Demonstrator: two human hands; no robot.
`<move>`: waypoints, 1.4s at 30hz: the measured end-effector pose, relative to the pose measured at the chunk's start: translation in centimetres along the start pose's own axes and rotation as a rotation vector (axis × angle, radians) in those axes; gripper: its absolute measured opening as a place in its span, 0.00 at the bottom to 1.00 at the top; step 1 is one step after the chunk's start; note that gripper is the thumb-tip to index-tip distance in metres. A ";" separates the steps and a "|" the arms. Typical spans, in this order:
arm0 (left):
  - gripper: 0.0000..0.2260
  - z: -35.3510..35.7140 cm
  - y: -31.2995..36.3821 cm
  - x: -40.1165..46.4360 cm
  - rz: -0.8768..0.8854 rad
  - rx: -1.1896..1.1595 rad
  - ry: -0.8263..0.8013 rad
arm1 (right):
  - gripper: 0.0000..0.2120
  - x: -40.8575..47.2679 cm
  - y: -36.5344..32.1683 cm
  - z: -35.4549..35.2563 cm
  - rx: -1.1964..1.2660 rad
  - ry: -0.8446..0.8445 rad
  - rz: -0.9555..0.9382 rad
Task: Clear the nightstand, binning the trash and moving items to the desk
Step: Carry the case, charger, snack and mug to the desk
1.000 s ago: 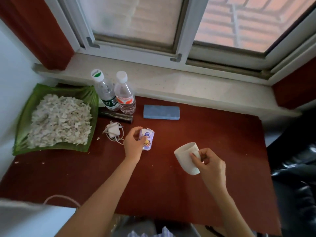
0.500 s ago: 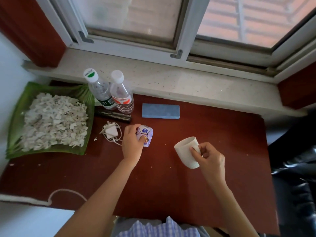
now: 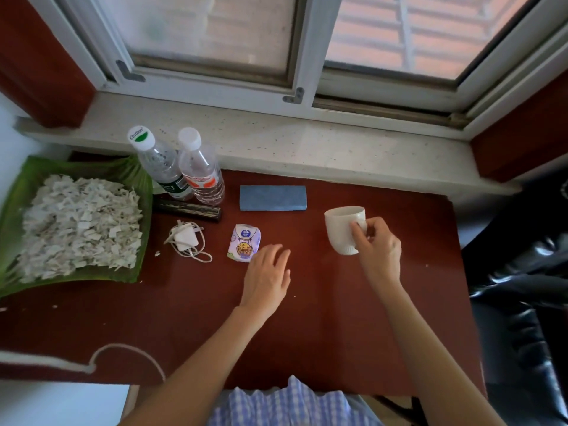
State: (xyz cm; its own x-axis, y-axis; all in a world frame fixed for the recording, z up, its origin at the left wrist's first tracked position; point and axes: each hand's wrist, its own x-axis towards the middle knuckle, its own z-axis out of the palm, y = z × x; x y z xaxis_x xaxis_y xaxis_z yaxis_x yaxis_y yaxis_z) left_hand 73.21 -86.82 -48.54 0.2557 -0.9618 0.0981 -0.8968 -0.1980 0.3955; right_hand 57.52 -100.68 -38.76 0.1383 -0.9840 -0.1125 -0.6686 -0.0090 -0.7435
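- The left hand [image 3: 266, 276] has let go of the small tissue pack [image 3: 245, 243]; its fingers are now spread and empty, just right of the pack, which lies flat mid-desk.
- The right hand [image 3: 378, 248] still pinches the handle of the white mug [image 3: 343, 229], carried closer to the desk's [image 3: 338, 327] back edge, near the blue case [image 3: 273, 197].
- Judgement: the pack is delivered; setting down the mug comes next.

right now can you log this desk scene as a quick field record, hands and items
surface: red-brown desk top under a window
left hand: open, flat, just right of the tissue pack, not holding it
right hand: grip on the white mug by its handle
back row: two water bottles, blue case
left side: green tray of white shreds, white charger
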 end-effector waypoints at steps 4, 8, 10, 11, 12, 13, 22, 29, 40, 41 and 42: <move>0.20 1.9 0.5 -0.6 0.029 0.078 -0.123 | 0.10 2.2 0.7 0.4 -0.005 0.073 -0.010; 0.20 2.3 0.4 -0.5 0.038 0.118 -0.161 | 0.12 3.6 1.6 1.6 0.007 0.129 0.000; 0.20 2.3 0.3 -0.4 0.046 0.129 -0.167 | 0.11 3.9 2.0 2.4 0.034 0.134 0.022; 0.20 2.4 0.2 -0.4 0.052 0.135 -0.169 | 0.11 3.9 2.2 2.8 0.048 0.136 0.033; 0.21 2.4 0.1 -0.4 0.058 0.140 -0.170 | 0.11 3.8 2.3 3.2 0.060 0.139 0.043; 0.21 2.3 0.0 -0.4 0.063 0.141 -0.174 | 0.11 3.7 2.6 3.6 0.072 0.145 0.053; 0.22 1.9 -0.3 -0.4 0.080 0.121 -0.188 | 0.10 1.9 4.5 4.7 0.137 0.147 0.094; 0.23 1.9 -0.2 -0.4 0.057 0.120 -0.206 | 0.09 0.7 6.2 4.5 0.111 0.202 0.121; 0.25 2.0 -0.2 -0.7 0.071 0.128 -0.193 | 0.10 1.0 7.9 4.6 0.042 0.216 0.043; 0.25 2.0 -0.2 -0.8 0.070 0.129 -0.190 | 0.10 1.2 8.0 4.7 0.046 0.210 0.042; 0.25 2.0 -0.2 -0.8 0.070 0.129 -0.187 | 0.10 1.4 8.0 4.8 0.048 0.205 0.040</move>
State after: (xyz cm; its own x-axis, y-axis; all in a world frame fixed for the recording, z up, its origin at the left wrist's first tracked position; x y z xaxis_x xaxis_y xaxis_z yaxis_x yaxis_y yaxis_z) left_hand 72.42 -86.40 -50.53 0.1309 -0.9899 -0.0541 -0.9517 -0.1407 0.2727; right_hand 55.88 -101.26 -48.00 -0.0421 -0.9991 -0.0094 -0.6342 0.0340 -0.7724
